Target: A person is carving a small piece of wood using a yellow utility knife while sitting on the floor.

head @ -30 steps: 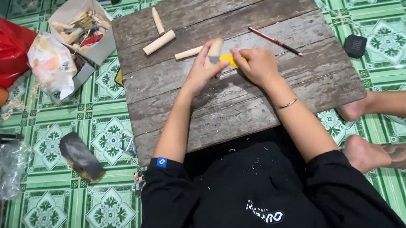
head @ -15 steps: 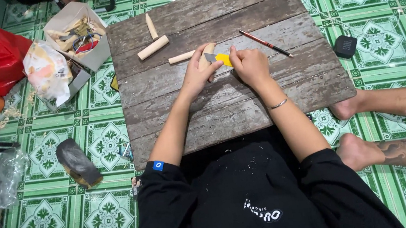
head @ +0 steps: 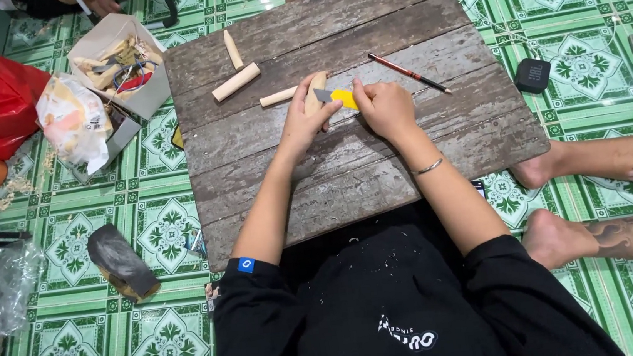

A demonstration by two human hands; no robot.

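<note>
On the rough, weathered plank counter (head: 377,164), the left hand (head: 302,121) clamps a pale rounded wood piece (head: 315,93) while the right hand (head: 385,108) grips a yellow utility knife (head: 338,98) against it.

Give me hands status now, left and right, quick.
Left hand: closed on a small wooden piece, over the plank board.
Right hand: closed on a yellow utility knife, blade at the wood.
</note>
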